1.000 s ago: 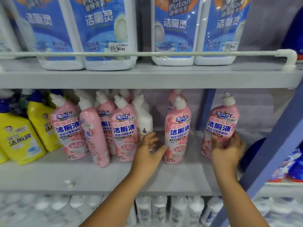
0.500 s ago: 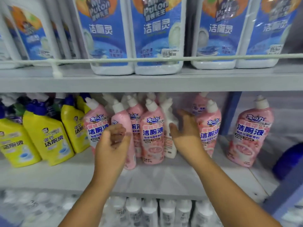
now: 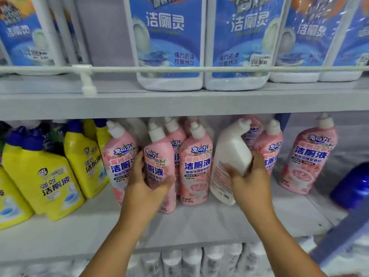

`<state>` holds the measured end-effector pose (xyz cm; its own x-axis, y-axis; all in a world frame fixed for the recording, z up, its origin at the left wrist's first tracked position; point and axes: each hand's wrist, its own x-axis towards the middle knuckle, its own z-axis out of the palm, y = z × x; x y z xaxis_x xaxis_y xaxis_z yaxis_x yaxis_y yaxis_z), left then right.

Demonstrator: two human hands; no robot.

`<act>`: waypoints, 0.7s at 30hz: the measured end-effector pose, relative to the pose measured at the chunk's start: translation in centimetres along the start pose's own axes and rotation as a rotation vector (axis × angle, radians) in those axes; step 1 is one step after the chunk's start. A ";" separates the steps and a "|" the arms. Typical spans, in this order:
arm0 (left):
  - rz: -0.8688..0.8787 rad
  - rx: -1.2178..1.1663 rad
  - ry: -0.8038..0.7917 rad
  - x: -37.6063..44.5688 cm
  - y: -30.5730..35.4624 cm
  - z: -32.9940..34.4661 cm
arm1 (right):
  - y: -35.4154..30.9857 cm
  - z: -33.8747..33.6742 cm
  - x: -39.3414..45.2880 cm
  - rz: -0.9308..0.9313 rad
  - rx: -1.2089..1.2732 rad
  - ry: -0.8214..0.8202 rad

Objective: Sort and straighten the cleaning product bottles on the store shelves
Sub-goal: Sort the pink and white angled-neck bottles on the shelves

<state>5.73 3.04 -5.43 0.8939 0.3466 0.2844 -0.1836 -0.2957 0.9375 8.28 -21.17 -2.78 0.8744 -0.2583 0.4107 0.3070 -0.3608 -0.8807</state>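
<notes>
Several pink toilet-cleaner bottles stand in a cluster on the middle shelf (image 3: 199, 222). My left hand (image 3: 143, 182) grips one pink bottle (image 3: 159, 156) near the front, thumb and fingers wrapped round its body. My right hand (image 3: 251, 176) holds a white bottle (image 3: 229, 156) with its plain back turned outward; it leans to the right among the pink ones. One more pink bottle (image 3: 309, 156) stands alone further right. Yellow bottles (image 3: 40, 172) with blue caps fill the shelf's left side.
Large white jugs with blue labels (image 3: 167, 43) line the upper shelf behind a white rail (image 3: 199, 69). White bottles (image 3: 191, 260) sit on the shelf below. A dark blue container (image 3: 353, 186) and a blue upright (image 3: 339, 240) stand at the right.
The view shifted left and closer. My left hand went from hovering to gripping a pink bottle. My right hand left the far-right pink bottle and took hold of the white bottle, tilting it.
</notes>
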 end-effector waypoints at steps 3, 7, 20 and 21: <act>-0.045 0.060 -0.018 0.4 -0.4 0.2 | -1.0 -2.8 -2.1 -0.031 0.029 0.039; -0.007 0.073 -0.039 0.0 -0.2 1.3 | -0.6 -4.1 -4.5 -0.056 0.016 -0.038; 0.211 0.076 0.038 -1.3 0.9 0.5 | 1.6 -0.5 -5.8 -0.024 0.057 -0.177; 0.282 0.103 0.191 -0.9 0.9 -1.2 | 2.0 -0.3 -5.8 -0.005 0.067 -0.187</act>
<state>4.26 3.52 -4.56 0.7197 0.3959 0.5704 -0.3613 -0.4879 0.7946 3.71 -20.63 -6.89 0.9254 -0.0839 0.3695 0.3303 -0.2995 -0.8951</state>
